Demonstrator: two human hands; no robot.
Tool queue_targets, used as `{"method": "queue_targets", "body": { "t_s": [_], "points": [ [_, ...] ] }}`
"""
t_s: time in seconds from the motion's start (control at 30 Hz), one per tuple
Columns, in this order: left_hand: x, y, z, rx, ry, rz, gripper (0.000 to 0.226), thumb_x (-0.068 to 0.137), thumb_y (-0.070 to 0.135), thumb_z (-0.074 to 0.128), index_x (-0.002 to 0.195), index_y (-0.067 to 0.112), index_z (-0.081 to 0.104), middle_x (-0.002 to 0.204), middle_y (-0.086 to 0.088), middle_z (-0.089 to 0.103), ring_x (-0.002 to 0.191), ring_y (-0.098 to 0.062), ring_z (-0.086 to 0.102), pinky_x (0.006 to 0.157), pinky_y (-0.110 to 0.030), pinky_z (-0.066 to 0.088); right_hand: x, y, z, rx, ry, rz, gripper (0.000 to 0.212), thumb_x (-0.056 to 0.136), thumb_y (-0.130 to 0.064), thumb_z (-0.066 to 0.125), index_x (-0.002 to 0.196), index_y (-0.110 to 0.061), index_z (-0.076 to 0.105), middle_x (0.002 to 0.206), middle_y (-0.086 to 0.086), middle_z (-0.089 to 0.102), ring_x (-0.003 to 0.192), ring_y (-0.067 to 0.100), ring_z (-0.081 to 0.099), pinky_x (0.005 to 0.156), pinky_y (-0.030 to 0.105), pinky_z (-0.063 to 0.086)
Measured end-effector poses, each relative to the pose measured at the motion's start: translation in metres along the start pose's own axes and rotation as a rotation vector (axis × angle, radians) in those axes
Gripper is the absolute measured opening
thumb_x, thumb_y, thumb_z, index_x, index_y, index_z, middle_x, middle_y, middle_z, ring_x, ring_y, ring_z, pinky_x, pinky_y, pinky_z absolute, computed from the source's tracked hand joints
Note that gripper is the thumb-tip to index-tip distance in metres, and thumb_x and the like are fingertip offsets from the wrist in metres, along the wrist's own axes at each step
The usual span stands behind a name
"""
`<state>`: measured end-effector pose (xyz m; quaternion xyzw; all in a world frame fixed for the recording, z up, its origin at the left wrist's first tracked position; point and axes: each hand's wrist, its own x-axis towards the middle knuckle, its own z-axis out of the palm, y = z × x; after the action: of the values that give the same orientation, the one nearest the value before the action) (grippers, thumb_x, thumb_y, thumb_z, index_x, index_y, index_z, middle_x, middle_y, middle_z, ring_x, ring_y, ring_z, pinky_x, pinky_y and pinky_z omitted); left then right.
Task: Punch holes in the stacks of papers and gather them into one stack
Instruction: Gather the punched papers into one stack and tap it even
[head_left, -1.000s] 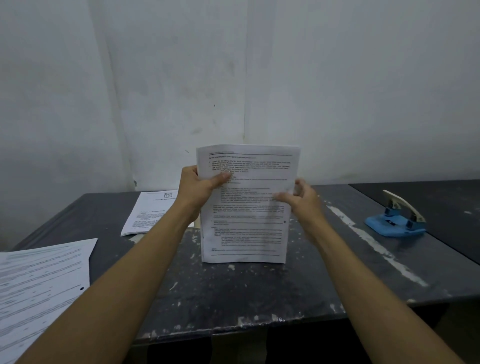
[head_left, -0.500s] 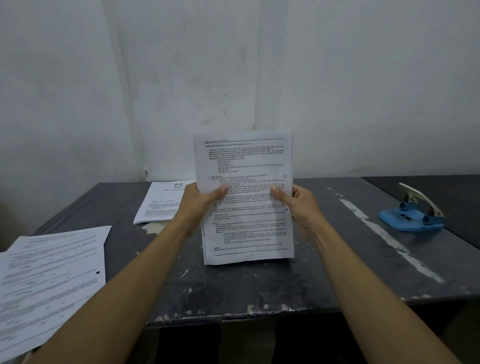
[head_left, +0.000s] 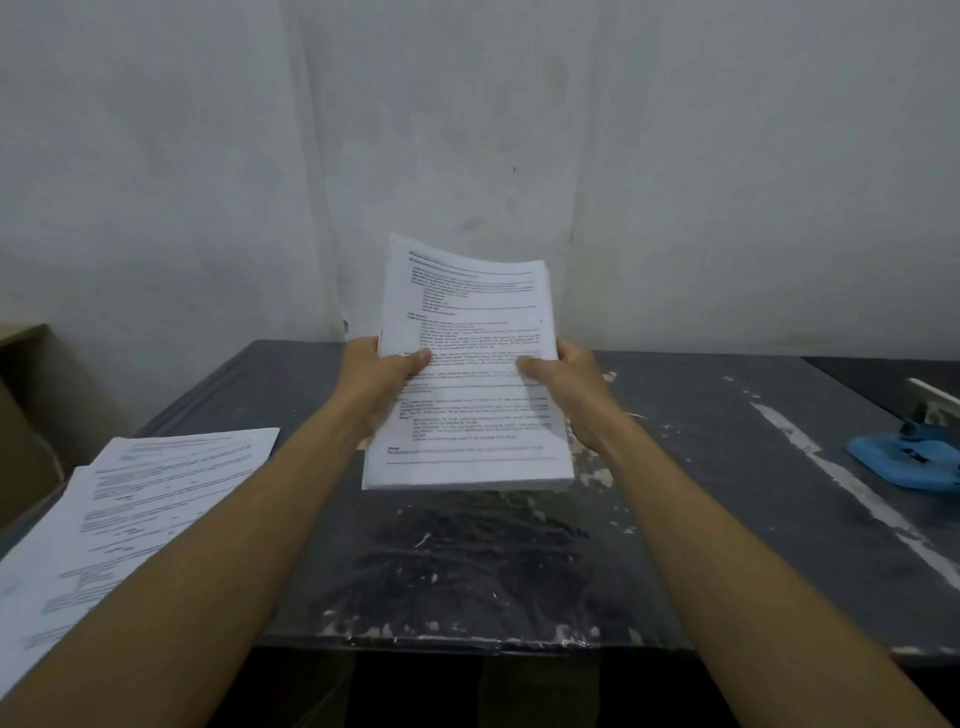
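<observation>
- Held stack of papers (head_left: 467, 374): raised above the middle of the tabletop (head_left: 701, 519), tilted back with its upper end toward the wall (head_left: 675, 156). The printed face is toward the camera. The lower edge hangs clear of the surface and shows several sheets in thickness.
- Left hand (head_left: 382, 379): grips the left edge of the held stack at about mid-height. The thumb lies across the printed face; the fingers are curled behind the sheets and are hidden.
- Right hand (head_left: 563, 382): grips the right edge of the held stack at about the same height. The thumb presses on the printed face; the fingers wrap behind and are hidden.
- Second stack of papers (head_left: 119, 525): lies flat at the left edge of the tabletop, its sheets loosely fanned, and overhangs the near left corner. Well apart from the held stack.
- Hole punch (head_left: 906, 452): blue base with a pale lever, at the right edge of the view, on the right side of the tabletop. It is partly cut off by the frame. Well apart from both hands.
- Tabletop: dark, with pale scuffs and a pale streak running diagonally on the right side.
- Cardboard box (head_left: 31, 415): beyond the left edge of the tabletop, against the wall.
</observation>
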<state>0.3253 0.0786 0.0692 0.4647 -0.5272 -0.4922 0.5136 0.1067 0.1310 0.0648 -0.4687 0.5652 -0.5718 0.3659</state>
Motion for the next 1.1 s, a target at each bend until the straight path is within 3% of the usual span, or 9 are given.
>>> {"method": "queue_targets", "body": {
  "t_s": [0.1,0.3,0.4,0.47,0.6,0.8,0.87,0.97,1.1],
  "points": [
    [0.018,0.004,-0.017,0.061,0.025,-0.074,0.025,0.084,0.017,0.080,0.107,0.014,0.068,0.096,-0.002,0.077,0.071,-0.020,0.076,0.057,-0.031,0.060,0.014,0.000,0.022,-0.051,-0.023,-0.010,0.025,0.095,-0.013,0.066,0.120,-0.010,0.063,0.116,0.003,0.070,0.097,0.019,0.070,0.075,0.029,0.059],
    [0.068,0.013,-0.043,0.148,0.007,-0.276,0.025,0.090,0.007,0.069,0.115,0.010,0.064,0.107,-0.007,0.072,0.087,-0.030,0.071,0.071,-0.044,0.059,0.054,0.005,0.058,-0.110,0.009,0.012,0.019,0.096,-0.012,0.064,0.115,-0.011,0.063,0.118,0.004,0.070,0.101,0.023,0.069,0.086,0.040,0.059],
    [0.095,0.007,-0.050,0.260,0.021,-0.226,0.029,0.093,0.007,0.067,0.121,0.006,0.061,0.098,-0.002,0.069,0.077,-0.022,0.067,0.056,-0.033,0.051,0.079,0.010,0.075,-0.124,0.015,0.050,0.014,0.096,-0.012,0.064,0.110,-0.012,0.064,0.118,0.006,0.070,0.100,0.024,0.070,0.088,0.043,0.059],
    [0.114,-0.001,-0.053,0.319,0.043,-0.177,0.036,0.094,0.009,0.067,0.128,0.005,0.059,0.105,-0.004,0.067,0.075,-0.018,0.064,0.055,-0.028,0.047,0.098,0.012,0.086,-0.132,0.019,0.072,0.011,0.096,-0.011,0.064,0.107,-0.011,0.064,0.118,0.006,0.070,0.099,0.024,0.070,0.087,0.042,0.059],
    [0.149,-0.020,-0.058,0.438,0.096,-0.091,0.043,0.093,0.012,0.069,0.134,0.004,0.057,0.129,-0.010,0.065,0.085,-0.019,0.063,0.070,-0.029,0.049,0.133,0.019,0.106,-0.201,0.015,0.110,0.018,0.094,-0.008,0.065,0.111,-0.005,0.067,0.116,0.008,0.071,0.096,0.024,0.070,0.075,0.031,0.058],
    [0.183,-0.052,-0.061,0.559,0.150,-0.023,0.037,0.091,0.010,0.070,0.127,0.003,0.062,0.126,-0.013,0.066,0.101,-0.028,0.066,0.081,-0.035,0.054,0.170,0.040,0.130,-0.357,0.015,0.139,0.016,0.092,-0.005,0.064,0.108,-0.001,0.065,0.105,0.007,0.068,0.086,0.021,0.064,0.060,0.022,0.051],
    [0.191,-0.060,-0.060,0.580,0.141,-0.010,0.034,0.091,0.010,0.069,0.124,0.004,0.063,0.124,-0.012,0.067,0.104,-0.028,0.066,0.080,-0.032,0.052,0.178,0.046,0.134,-0.410,0.022,0.141,0.014,0.092,-0.004,0.064,0.105,0.000,0.065,0.098,0.005,0.065,0.083,0.021,0.064,0.066,0.028,0.057],
    [0.203,-0.070,-0.058,0.609,0.132,-0.002,0.033,0.091,0.008,0.068,0.124,0.003,0.064,0.125,-0.013,0.068,0.108,-0.029,0.066,0.080,-0.030,0.051,0.187,0.056,0.139,-0.449,0.029,0.158,0.021,0.091,-0.001,0.062,0.110,0.007,0.065,0.106,0.012,0.071,0.094,0.028,0.069,0.084,0.043,0.060],
    [0.213,-0.085,-0.059,0.677,0.147,-0.010,0.032,0.091,0.009,0.069,0.121,0.001,0.064,0.124,-0.014,0.067,0.108,-0.030,0.066,0.079,-0.031,0.052,0.191,0.065,0.144,-0.486,0.021,0.152,0.019,0.092,-0.001,0.061,0.107,0.009,0.065,0.109,0.015,0.071,0.099,0.030,0.069,0.087,0.046,0.058]
  ]
}}
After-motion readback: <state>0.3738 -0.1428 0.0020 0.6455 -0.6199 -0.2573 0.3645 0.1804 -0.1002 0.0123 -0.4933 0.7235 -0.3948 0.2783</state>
